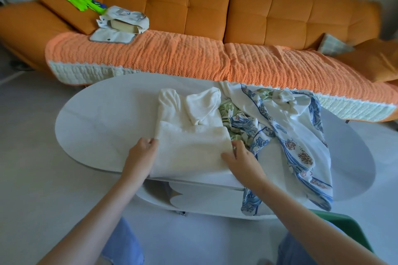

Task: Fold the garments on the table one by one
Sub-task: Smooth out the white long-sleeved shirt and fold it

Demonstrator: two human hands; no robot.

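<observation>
At twelve o'clock stands a tufted orange sofa (193, 6). The smooth oval white table (86, 125) carries a thin blue-flowered garment (290, 131) heaped toward three o'clock. It looks slippery and trails over the rim. The cream knit top (189, 142) lies mid-table toward six, half folded. I'd judge it soft, light and limp, best taken by its side edges. The left hand (141, 154) pinches its nine o'clock edge, and the right hand (241, 161) pinches its three o'clock edge.

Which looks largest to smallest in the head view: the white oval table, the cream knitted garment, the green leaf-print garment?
1. white oval table
2. cream knitted garment
3. green leaf-print garment, partly covered, so unsure
</observation>
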